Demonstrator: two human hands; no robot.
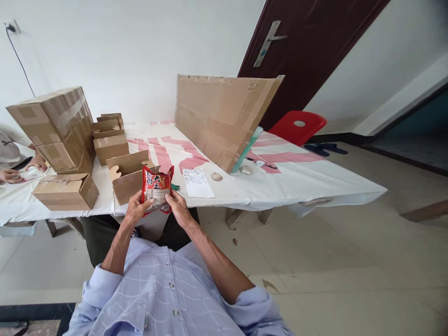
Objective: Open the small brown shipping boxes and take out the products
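Observation:
A red, printed plastic food packet (pixel 157 189) with a clear lower window is held upright over the table's front edge. My left hand (pixel 137 205) pinches its lower left side, and my right hand (pixel 178 207) grips the lower right side, thumbs in front. The fingers behind the packet are hidden. Just behind it stands an open cardboard box (pixel 128 184), flaps up; its inside is mostly hidden. A sheet of paper (pixel 199 183) with small printed marks lies to the right of my right hand. Part of a green object (pixel 175 187) shows beside the packet.
Stacked taped cartons (pixel 58 126), a closed carton (pixel 66 191) and several open boxes (pixel 111 144) stand on the left. A large cardboard panel (pixel 224 119) leans mid-table. A co-worker's hands (pixel 24 170) are at far left. A red chair (pixel 297 127) stands behind the table.

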